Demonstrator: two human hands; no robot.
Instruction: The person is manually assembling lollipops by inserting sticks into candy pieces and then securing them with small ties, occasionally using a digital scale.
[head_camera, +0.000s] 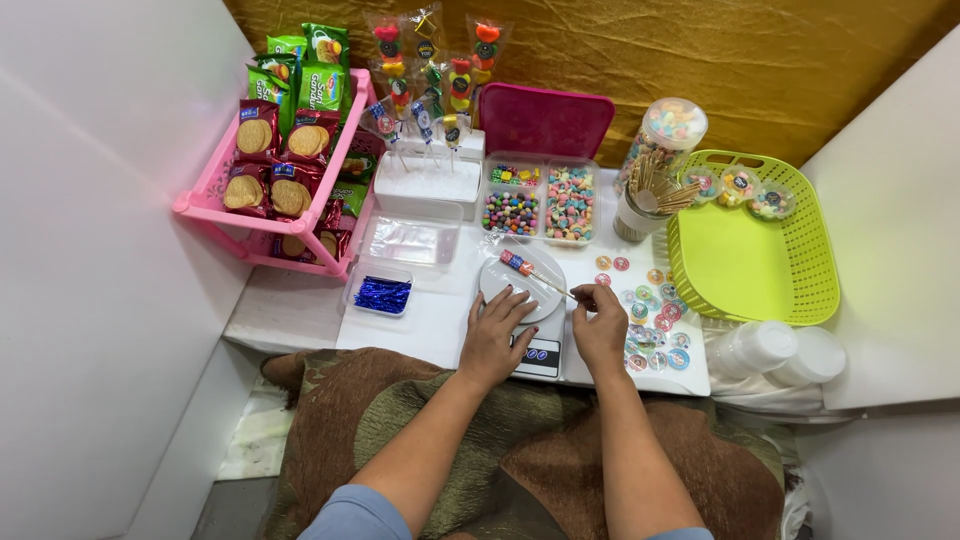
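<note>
Candy skewer (528, 270) lying across the round white platform of a kitchen scale (524, 288), candies at the far end, bare stick toward the right hand (600, 325). Right hand pinching the stick's near tip; left hand (497, 335) resting flat, fingers spread, on the platform edge. Likely feather-light, stick thin and snappable, candies prone to sliding; best gripped on bare wood. Round stickers (655, 315) scattered just right.

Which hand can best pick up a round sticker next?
Probably the right hand: it holds the skewer end right beside the stickers. The left hand rests on the scale, farther away.
</note>
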